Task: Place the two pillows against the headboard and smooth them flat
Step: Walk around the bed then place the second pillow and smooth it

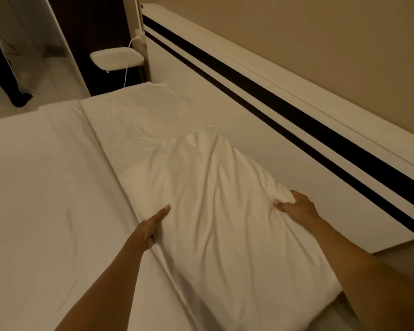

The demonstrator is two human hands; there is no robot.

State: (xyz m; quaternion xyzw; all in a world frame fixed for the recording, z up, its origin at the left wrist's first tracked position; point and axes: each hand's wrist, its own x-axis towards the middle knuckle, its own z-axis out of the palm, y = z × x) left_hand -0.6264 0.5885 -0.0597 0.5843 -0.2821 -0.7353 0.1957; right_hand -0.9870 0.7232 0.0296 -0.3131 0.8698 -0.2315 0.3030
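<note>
While beside the headboard [225, 120]: pillow [220, 211]; shelf [116, 58]; cable [128, 60]

single head view looks forward and down, close over the bed [46, 175], headboard [225, 96] at right.

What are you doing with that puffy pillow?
A person is making the bed. Both hands are on the near pillow, which lies along the white headboard. The left hand presses flat against the pillow's edge by the sheet, and the right hand pinches a bunch of its cover on the headboard side. This pillow is still wrinkled. The far pillow already lies flatter against the headboard.
</note>
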